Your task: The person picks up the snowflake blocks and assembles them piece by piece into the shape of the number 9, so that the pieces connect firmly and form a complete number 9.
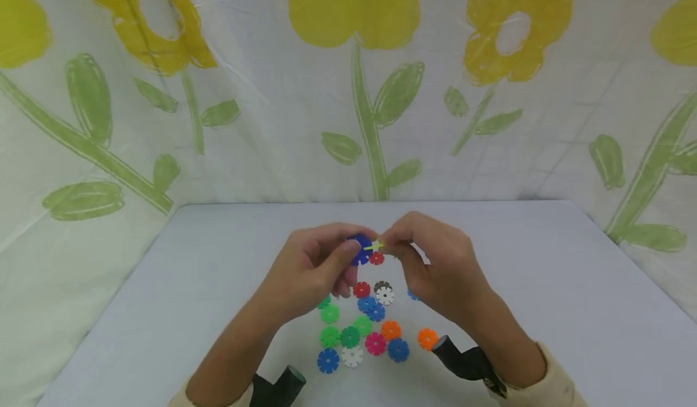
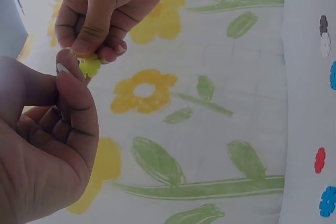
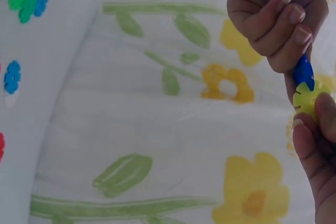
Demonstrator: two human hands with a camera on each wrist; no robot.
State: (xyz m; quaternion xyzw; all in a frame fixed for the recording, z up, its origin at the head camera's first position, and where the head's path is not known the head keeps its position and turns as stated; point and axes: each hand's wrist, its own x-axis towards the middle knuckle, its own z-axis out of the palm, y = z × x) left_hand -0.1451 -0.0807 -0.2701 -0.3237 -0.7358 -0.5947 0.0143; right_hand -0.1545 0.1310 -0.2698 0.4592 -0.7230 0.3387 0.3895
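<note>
My left hand (image 1: 310, 268) pinches a dark blue notched plastic disc (image 1: 361, 257) between thumb and fingers, above the table. In my right hand (image 1: 443, 265), thumb and fingertips grip a yellow notched disc (image 1: 374, 246), seen nearly edge-on from the head. The right wrist view shows the yellow disc (image 3: 304, 96) meeting the edge of the blue disc (image 3: 303, 72), the two set at an angle. How deep their slots engage cannot be made out. Fingers hide most of the blue disc in the left wrist view, where part of the yellow disc (image 2: 91, 67) shows.
Loose notched discs lie on the white table (image 1: 179, 310) below my hands: green (image 1: 329, 337), blue (image 1: 328, 360), white (image 1: 352, 357), pink (image 1: 376, 343), orange (image 1: 427, 338) and red (image 1: 362, 289). A flower-printed curtain (image 1: 261, 153) hangs behind the table.
</note>
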